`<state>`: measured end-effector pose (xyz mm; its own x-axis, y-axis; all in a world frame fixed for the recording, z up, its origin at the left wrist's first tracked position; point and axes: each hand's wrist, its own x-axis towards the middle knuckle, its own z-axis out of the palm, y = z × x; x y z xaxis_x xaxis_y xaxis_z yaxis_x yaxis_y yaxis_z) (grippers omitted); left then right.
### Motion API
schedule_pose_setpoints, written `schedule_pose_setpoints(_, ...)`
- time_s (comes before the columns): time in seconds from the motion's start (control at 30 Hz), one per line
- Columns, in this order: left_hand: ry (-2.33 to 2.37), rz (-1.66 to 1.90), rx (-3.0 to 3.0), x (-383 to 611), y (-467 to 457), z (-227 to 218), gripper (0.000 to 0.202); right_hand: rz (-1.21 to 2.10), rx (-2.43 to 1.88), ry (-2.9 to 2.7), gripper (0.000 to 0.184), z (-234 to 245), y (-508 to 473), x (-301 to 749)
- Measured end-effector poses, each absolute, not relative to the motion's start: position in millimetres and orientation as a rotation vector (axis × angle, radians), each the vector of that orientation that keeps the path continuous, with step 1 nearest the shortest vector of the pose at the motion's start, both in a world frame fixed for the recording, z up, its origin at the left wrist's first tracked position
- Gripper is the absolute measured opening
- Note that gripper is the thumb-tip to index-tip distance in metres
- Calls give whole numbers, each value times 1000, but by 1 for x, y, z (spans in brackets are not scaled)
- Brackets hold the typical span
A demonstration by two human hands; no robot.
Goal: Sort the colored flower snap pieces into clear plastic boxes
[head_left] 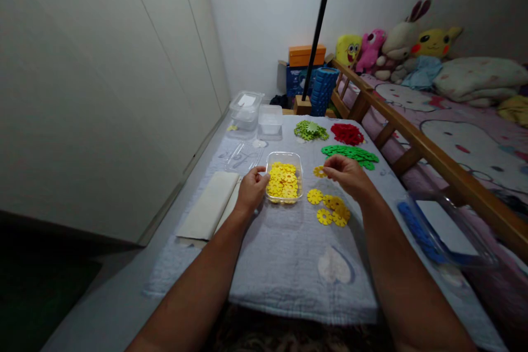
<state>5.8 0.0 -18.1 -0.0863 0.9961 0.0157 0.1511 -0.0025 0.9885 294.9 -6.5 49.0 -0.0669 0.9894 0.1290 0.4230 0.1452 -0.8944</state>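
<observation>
A clear plastic box (300,173) full of yellow snowflake discs stands in the middle of the quilted cloth (289,253). My left hand (251,188) grips the box's left side with curled fingers. My right hand (346,171) hovers to the right of the box, pinching a yellow disc (319,171) by its edge. Several loose yellow discs (330,208) lie on the cloth just below my right hand.
Piles of light green discs (311,131), red discs (347,133) and dark green discs (350,154) lie further back. Empty clear boxes (246,111) and a lid (241,157) sit at the back left. A wooden bed rail (416,146) runs along the right.
</observation>
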Motion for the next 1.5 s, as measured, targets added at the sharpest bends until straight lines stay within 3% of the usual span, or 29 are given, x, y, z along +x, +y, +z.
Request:
schedule_pose_setpoints(0.2,1414,1185,1260,7,-2,-13,44,576,-1371,-1863,3,62,18,243)
schedule_pose_setpoints(0.4,1401,1198,1273,6,-2,-12,43,312,-1492,-1956,14,49,39,212)
schedule_pose_setpoints(0.87,1400,1203,1288,6,-3,-12,43,608,-1728,-2029,9,27,-3,304)
schedule_pose_setpoints(1.03,1400,1199,1287,5,-2,-14,45,677,-1720,-2184,22,7,-15,300)
schedule_pose_setpoints(1.5,1397,1188,1281,5,0,-16,46,944,-1681,-1898,14,-1,-17,303)
